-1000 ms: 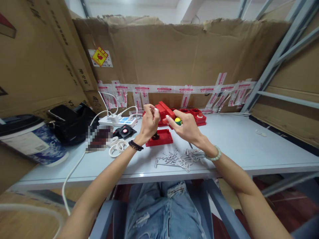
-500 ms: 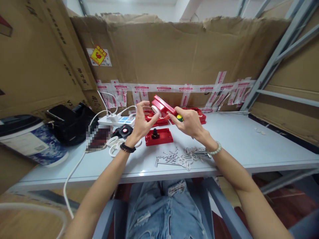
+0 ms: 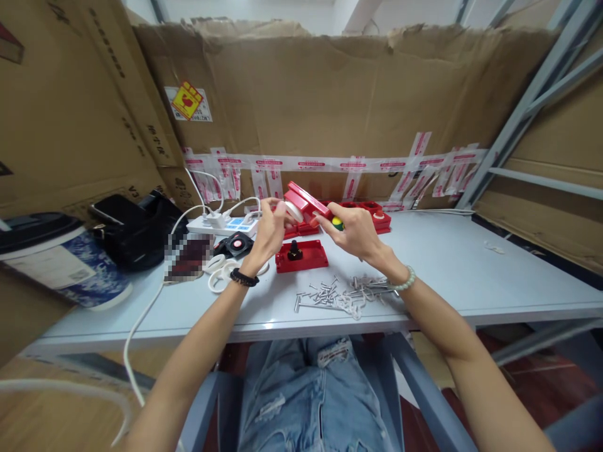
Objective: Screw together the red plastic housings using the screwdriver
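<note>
A red plastic housing [image 3: 306, 202] is tilted in the air above the table, its right end gripped by my right hand [image 3: 353, 231]. Something yellow and green [image 3: 337, 223] shows beside the right fingers; its kind is unclear. My left hand [image 3: 271, 231] has its fingers closed on a white ring [image 3: 294, 211] against the underside of the housing. Below them, an open red box half [image 3: 308, 258] lies on the table with a black knob-like part [image 3: 294, 251] in it. More red housings [image 3: 380, 221] stand behind my hands.
Loose screws [image 3: 325, 293] and a metal hex key [image 3: 320, 307] lie near the front edge. White rings [image 3: 217, 280], a black part [image 3: 237, 245] and a power strip [image 3: 226, 227] are on the left. A cup [image 3: 66, 263] and black bag [image 3: 136, 232] stand farther left; cardboard [image 3: 330, 94] walls the back.
My left fingers have closed in on the white ring and turned against the housing. The right hand keeps its hold with little movement.
</note>
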`<action>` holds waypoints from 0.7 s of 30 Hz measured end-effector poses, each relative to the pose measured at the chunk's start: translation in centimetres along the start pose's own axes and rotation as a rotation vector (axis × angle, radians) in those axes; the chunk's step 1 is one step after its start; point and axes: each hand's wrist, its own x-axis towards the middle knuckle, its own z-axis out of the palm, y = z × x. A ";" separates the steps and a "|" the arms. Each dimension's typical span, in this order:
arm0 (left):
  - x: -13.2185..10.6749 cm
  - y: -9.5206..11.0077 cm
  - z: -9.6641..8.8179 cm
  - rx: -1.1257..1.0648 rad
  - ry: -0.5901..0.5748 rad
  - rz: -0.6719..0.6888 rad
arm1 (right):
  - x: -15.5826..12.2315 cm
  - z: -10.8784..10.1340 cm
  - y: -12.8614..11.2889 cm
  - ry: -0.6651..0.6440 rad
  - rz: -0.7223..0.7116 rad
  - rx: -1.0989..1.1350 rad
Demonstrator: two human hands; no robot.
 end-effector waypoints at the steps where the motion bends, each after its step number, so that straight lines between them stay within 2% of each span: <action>1: -0.2 0.1 0.0 0.057 0.091 0.110 | 0.0 0.0 0.0 0.015 0.017 0.010; 3: -0.4 0.3 0.0 0.141 0.214 0.298 | 0.1 -0.2 0.1 0.039 0.042 0.036; 4: -0.5 0.4 0.1 0.172 0.224 0.360 | 0.2 -0.2 0.1 0.045 0.048 0.050; 7: -0.5 0.5 0.3 0.161 0.220 0.386 | 0.2 -0.2 0.1 0.045 0.049 0.081; 9: -0.3 0.5 0.4 0.059 0.215 0.292 | 0.2 -0.1 0.1 0.040 0.043 0.091; 11: -0.1 0.5 0.4 -0.109 0.198 0.118 | 0.1 0.1 0.2 0.038 0.022 0.072; 15: 0.4 0.8 0.6 -0.466 -0.018 -0.321 | 0.0 0.4 0.2 0.043 -0.005 0.025; 17: 0.3 0.8 0.6 -0.478 -0.111 -0.435 | 0.0 0.4 0.3 0.041 0.013 0.050; 19: 0.0 0.7 0.5 -0.323 -0.046 -0.364 | 0.0 0.4 0.4 0.042 0.034 0.077; 21: -0.4 0.5 0.4 -0.079 0.133 -0.102 | 0.1 0.2 0.5 0.042 0.060 0.090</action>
